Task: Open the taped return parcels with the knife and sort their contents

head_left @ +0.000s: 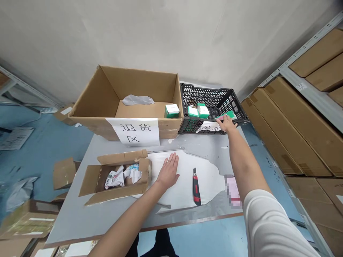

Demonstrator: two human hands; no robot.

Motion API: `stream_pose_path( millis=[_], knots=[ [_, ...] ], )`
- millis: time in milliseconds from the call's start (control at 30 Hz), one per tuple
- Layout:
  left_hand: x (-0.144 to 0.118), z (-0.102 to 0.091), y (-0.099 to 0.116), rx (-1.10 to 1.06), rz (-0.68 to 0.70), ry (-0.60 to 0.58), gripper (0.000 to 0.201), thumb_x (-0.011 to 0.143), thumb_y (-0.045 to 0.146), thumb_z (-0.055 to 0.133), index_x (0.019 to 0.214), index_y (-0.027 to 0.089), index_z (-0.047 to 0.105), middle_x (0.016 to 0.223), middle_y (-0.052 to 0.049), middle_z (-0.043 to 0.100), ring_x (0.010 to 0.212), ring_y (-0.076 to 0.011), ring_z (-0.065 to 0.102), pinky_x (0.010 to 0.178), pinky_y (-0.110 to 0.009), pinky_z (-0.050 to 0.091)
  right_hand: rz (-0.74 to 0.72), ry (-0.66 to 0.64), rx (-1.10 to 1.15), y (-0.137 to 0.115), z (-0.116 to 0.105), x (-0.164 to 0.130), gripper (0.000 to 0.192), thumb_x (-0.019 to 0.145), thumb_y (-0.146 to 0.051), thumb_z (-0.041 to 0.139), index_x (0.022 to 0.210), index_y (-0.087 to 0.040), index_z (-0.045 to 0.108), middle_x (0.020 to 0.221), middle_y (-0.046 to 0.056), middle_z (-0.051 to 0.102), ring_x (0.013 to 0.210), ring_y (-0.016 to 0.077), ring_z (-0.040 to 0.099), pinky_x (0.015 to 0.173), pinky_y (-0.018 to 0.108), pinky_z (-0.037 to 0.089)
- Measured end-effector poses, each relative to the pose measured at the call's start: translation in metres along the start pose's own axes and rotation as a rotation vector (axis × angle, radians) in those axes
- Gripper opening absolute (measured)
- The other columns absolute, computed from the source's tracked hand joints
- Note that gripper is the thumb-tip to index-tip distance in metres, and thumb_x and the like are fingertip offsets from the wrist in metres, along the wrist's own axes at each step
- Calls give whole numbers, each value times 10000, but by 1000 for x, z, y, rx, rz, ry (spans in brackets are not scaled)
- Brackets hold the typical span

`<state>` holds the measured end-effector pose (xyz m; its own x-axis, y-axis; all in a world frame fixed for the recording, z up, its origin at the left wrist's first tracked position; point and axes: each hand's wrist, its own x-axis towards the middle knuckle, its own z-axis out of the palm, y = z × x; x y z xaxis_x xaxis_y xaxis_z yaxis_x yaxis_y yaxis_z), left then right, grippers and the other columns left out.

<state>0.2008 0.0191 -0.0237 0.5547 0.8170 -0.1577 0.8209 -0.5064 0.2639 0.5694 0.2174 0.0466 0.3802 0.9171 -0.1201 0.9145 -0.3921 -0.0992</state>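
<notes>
Placement step in hand: right hand (227, 125) closed on a green box (227, 115) at the near rim of the black crate (239, 107); left hand (168, 172) flat, open, empty beside the small opened carton (118, 178). Next move, by judgement: lower the box beside 2 others, then release

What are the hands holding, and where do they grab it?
The right hand holds a small green box by its near end, over the black crate. The left hand lies flat on the white sheet, holding nothing.
</notes>
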Motion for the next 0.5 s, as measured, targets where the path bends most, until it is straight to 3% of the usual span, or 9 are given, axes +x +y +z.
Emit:
stream_pose_path(
  millis=[133, 233, 333, 500],
  knots=[
    [-2, -3, 3, -10, -1, -21, 785, 800, 290, 519, 1451, 59, 147, 1531, -188, 135, 1426, -264, 42, 1135, -442, 158, -7, 99, 26, -3, -5, -15, 700, 877, -582, 281, 1445, -176, 226, 1527, 170, 168, 1388, 326, 160, 1037, 650, 163],
    [-8, -6, 7, -22, 17, -35, 787, 802, 297, 530, 1447, 44, 157, 1532, -191, 124, 1426, -266, 43, 1139, -435, 150, -32, 267, 115, -15, 3, -54, 642, 907, -510, 263, 1459, -198, 163, 1542, 155, 120, 1408, 319, 104, 1026, 643, 210],
    [-20, -9, 11, -41, 56, -36, 796, 804, 318, 535, 1447, 42, 157, 1533, -188, 119, 1426, -265, 37, 1140, -434, 149, -132, 320, 291, -35, 31, -124, 657, 901, -480, 302, 1467, -191, 135, 1551, 141, 102, 1422, 283, 92, 1065, 585, 223],
    [-56, -17, 16, -117, 155, -77, 738, 823, 335, 523, 1435, 60, 213, 1520, -171, 196, 1420, -249, 121, 1138, -422, 190, -364, 76, 621, -71, 96, -256, 685, 832, -463, 479, 1429, -189, 286, 1505, 144, 270, 1373, 270, 287, 1092, 483, 290]
  ],
)
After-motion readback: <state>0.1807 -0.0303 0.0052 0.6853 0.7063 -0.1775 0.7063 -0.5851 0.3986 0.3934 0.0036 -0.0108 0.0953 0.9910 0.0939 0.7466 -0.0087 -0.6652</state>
